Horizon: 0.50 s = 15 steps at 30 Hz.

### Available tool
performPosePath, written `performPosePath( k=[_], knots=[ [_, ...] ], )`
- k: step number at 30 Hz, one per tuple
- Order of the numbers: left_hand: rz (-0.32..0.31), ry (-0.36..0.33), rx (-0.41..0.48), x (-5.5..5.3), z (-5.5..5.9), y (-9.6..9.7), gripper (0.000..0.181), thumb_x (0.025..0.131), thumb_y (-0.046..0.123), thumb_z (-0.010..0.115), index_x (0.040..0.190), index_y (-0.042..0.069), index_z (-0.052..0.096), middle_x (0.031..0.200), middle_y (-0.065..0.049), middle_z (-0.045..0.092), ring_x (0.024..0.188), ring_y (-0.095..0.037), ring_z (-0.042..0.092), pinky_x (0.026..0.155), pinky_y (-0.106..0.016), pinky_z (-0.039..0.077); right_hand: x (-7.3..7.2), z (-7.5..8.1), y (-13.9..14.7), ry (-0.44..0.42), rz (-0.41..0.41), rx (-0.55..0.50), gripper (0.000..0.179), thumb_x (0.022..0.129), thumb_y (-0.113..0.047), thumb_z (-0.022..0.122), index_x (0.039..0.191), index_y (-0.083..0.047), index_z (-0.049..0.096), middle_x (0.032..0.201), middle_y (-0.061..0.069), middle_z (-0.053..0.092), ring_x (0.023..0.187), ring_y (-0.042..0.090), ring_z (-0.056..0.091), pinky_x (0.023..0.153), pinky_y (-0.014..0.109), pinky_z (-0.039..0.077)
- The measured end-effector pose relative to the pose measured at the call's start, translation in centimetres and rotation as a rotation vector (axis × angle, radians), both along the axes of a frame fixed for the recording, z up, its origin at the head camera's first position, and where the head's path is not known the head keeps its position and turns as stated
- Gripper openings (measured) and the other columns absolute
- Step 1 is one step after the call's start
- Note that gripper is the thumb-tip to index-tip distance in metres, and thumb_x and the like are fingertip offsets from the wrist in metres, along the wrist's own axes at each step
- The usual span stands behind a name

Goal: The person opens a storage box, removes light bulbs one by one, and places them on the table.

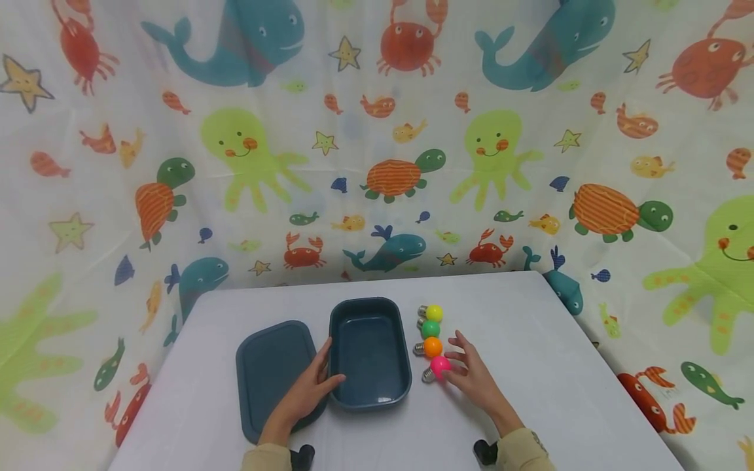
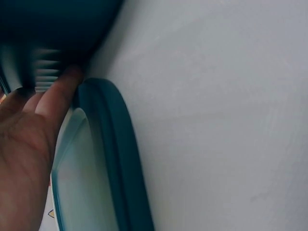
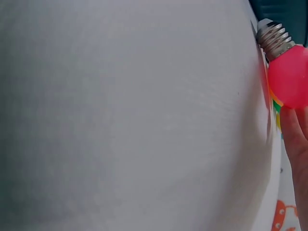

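In the head view, a dark blue rectangular container (image 1: pixel 370 353) stands at mid-table. My left hand (image 1: pixel 303 392) rests against its left side, fingers along the outer wall and thumb at the rim. The left wrist view shows straight fingers (image 2: pixel 60 94) touching the container's outside (image 2: pixel 53 24). My right hand (image 1: pixel 474 379) is at a pink light bulb (image 1: pixel 440 366), with fingertips touching its round end and other fingers spread. That bulb's screw base (image 3: pixel 275 39) points toward the container. An orange bulb (image 1: pixel 432 347), a green bulb (image 1: pixel 430 329) and a yellow bulb (image 1: pixel 434 313) line up behind it.
A flat dark blue lid (image 1: pixel 273 373) lies left of the container, partly under my left forearm. The white table (image 1: pixel 559 392) extends to the right of the bulbs. A curtain (image 1: pixel 353 216) printed with sea animals hangs behind and at both sides.
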State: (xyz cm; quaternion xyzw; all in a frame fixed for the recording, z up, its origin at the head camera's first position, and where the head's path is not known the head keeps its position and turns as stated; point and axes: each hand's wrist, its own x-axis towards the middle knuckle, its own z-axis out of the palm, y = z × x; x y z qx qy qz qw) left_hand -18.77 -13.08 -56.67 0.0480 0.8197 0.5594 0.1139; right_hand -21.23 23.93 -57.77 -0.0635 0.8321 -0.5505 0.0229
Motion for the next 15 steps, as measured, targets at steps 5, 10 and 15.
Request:
performPosePath(
  k=[5, 10, 15],
  knots=[
    [0.007, -0.011, 0.004, -0.19, -0.15, -0.05, 0.088, 0.092, 0.034, 0.068, 0.158, 0.029, 0.011, 0.163, -0.010, 0.012, 0.146, -0.031, 0.021, 0.115, -0.048, 0.024, -0.36, -0.23, 0.01, -0.001, -0.004, -0.025, 0.095, 0.081, 0.004, 0.075, 0.156, -0.009, 0.018, 0.148, 0.014, 0.040, 0.124, 0.032, 0.053, 0.100, 0.045, 0.047],
    [0.003, 0.005, 0.007, -0.15, 0.01, -0.07, 0.087, 0.093, 0.033, 0.068, 0.158, 0.027, 0.011, 0.163, -0.010, 0.012, 0.147, -0.030, 0.020, 0.115, -0.047, 0.024, -0.36, 0.10, -0.07, -0.010, 0.007, -0.019, 0.093, 0.083, 0.002, 0.075, 0.156, -0.009, 0.018, 0.147, 0.014, 0.041, 0.124, 0.032, 0.053, 0.099, 0.039, 0.048],
    [0.002, 0.006, 0.013, 0.01, -0.17, -0.03, 0.087, 0.092, 0.033, 0.069, 0.158, 0.027, 0.013, 0.163, -0.010, 0.012, 0.147, -0.030, 0.020, 0.115, -0.047, 0.026, -0.09, -0.36, 0.31, -0.025, 0.021, -0.014, 0.094, 0.084, -0.005, 0.076, 0.156, -0.010, 0.017, 0.147, 0.012, 0.041, 0.126, 0.031, 0.053, 0.099, 0.037, 0.049]
  ],
)
